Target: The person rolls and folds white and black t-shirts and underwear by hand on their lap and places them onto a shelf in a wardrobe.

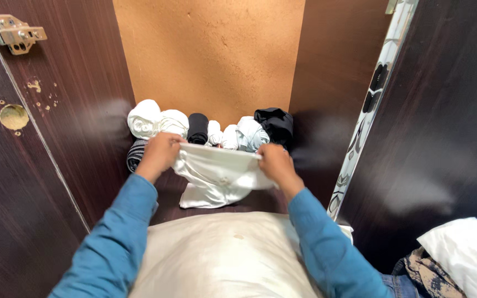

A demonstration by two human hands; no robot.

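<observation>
Nearest us lies a cream pillow (222, 254). Beyond it, our left hand (160, 154) and right hand (274, 163) each pinch a white cloth (216, 174) half-folded; behind it, about 8 rolls (205, 129) already line the shelf (260, 201).

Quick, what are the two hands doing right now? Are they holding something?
Left hand: closed, gripping the left top edge of the white cloth.
Right hand: closed, gripping the right top edge of the same white cloth.
</observation>
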